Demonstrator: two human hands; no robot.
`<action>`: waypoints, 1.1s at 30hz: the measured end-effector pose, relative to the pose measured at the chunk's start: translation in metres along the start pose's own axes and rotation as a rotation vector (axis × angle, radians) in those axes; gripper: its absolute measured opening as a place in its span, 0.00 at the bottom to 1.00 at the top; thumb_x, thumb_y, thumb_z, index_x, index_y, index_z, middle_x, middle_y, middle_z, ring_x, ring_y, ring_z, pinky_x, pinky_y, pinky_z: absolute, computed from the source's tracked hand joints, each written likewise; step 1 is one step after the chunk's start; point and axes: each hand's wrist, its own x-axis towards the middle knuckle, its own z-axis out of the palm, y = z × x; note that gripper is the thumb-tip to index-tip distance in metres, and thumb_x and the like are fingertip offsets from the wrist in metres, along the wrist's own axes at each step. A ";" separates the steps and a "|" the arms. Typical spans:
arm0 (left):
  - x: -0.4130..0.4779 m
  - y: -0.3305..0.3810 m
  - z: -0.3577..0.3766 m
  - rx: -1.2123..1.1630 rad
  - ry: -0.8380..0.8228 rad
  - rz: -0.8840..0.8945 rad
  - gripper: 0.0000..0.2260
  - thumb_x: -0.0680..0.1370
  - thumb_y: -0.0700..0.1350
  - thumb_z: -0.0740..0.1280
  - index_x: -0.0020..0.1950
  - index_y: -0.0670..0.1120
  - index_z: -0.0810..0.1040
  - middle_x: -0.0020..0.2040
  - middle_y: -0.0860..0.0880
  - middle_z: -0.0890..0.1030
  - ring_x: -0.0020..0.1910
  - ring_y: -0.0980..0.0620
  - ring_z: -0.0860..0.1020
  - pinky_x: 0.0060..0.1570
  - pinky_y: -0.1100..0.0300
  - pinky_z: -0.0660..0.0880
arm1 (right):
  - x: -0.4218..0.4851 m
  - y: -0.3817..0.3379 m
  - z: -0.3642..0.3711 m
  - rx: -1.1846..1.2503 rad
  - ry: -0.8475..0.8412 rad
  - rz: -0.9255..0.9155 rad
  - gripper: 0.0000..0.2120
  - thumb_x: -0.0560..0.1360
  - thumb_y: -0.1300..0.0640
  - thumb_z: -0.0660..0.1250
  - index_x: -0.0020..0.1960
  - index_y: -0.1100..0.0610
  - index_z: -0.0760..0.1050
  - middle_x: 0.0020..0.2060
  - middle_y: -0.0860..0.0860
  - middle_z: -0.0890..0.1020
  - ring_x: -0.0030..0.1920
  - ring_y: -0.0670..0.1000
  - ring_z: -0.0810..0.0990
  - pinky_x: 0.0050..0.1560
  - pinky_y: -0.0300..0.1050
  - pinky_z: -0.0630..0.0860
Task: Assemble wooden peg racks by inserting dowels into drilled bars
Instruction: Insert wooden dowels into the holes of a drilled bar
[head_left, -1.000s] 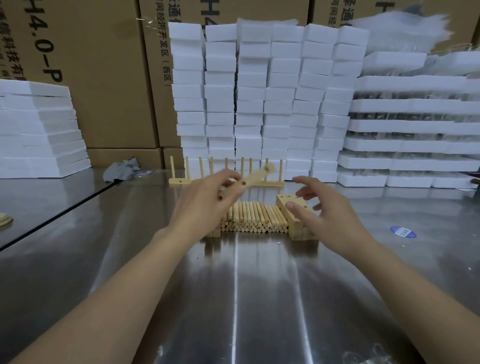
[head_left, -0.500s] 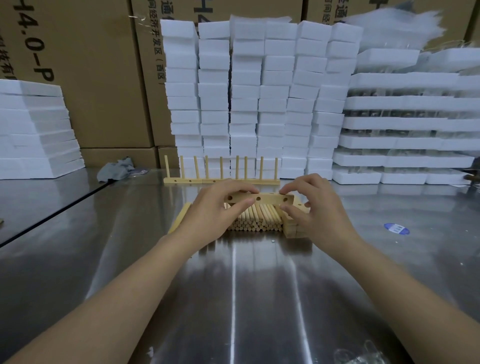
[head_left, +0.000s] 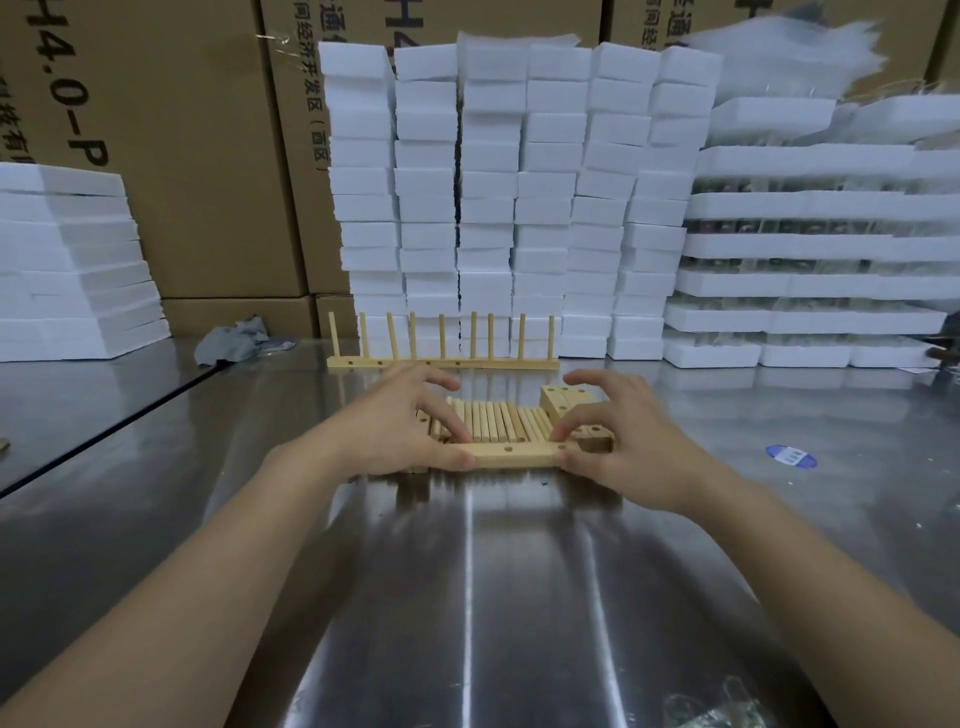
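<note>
With my left hand (head_left: 410, 423) and right hand (head_left: 626, 434) each pinching an end of the drilled bar (head_left: 514, 455) on the steel table (head_left: 467, 582), just in front of the loose dowels (head_left: 498, 420), I judge a careless shove could scatter them or tip its holes sideways.

We are holding both forearms in from the lower corners of the frame, angled toward its centre. The left hand (head_left: 400, 421) is pinching the left end of the drilled bar (head_left: 514, 456), thumb in front and fingers arched over it. The right hand (head_left: 623, 436) is pinching the right end between thumb and forefinger, with the remaining fingers raised and spread.
</note>
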 end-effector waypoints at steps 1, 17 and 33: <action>0.000 0.001 0.000 0.015 -0.047 -0.006 0.11 0.66 0.66 0.81 0.46 0.69 0.88 0.72 0.68 0.68 0.75 0.63 0.58 0.78 0.48 0.58 | -0.001 -0.001 0.000 0.000 -0.039 0.009 0.07 0.75 0.47 0.77 0.53 0.41 0.86 0.77 0.41 0.66 0.78 0.47 0.57 0.79 0.49 0.52; 0.000 0.003 0.017 0.534 0.268 0.056 0.21 0.81 0.61 0.71 0.73 0.60 0.78 0.70 0.58 0.81 0.70 0.52 0.77 0.72 0.46 0.71 | 0.004 -0.004 0.022 -0.102 0.117 -0.013 0.15 0.81 0.44 0.70 0.67 0.43 0.79 0.70 0.43 0.75 0.74 0.48 0.66 0.75 0.54 0.63; 0.000 0.024 0.019 0.093 0.571 0.115 0.10 0.84 0.55 0.68 0.61 0.56 0.87 0.47 0.62 0.87 0.49 0.63 0.83 0.55 0.55 0.79 | 0.008 0.000 0.024 0.008 0.256 -0.011 0.11 0.81 0.49 0.69 0.62 0.44 0.81 0.59 0.43 0.79 0.64 0.47 0.72 0.68 0.52 0.70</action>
